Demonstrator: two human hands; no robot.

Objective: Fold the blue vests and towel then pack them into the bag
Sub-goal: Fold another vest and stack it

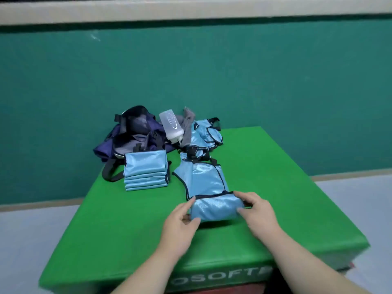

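**Light-blue shiny vest with dark trim (209, 183) half folded between both hands**

Head view: the vest lies on the green padded table (118, 225) with its long axis running straight away from the person. Its near end is doubled over into a thick fold between the hands. The left hand (182, 219) pinches the fold's left edge, fingers on top and thumb at the near side. The right hand (257, 213) grips the right edge the same way, fingers curled over the cloth. Both hands sit about equally close to it, one at each side.

The unfolded length stretches beyond the hands, so the next fold likely carries the near end forward along that axis.

Beyond the left hand is a neat stack of folded light-blue vests (145, 171), and past it the dark navy fabric bag (129, 136), slumped open. Beyond the right hand lies a loose heap of unfolded blue vests (206, 134), with a grey towel (187, 124) and a translucent white plastic bottle (170, 126) beside it.
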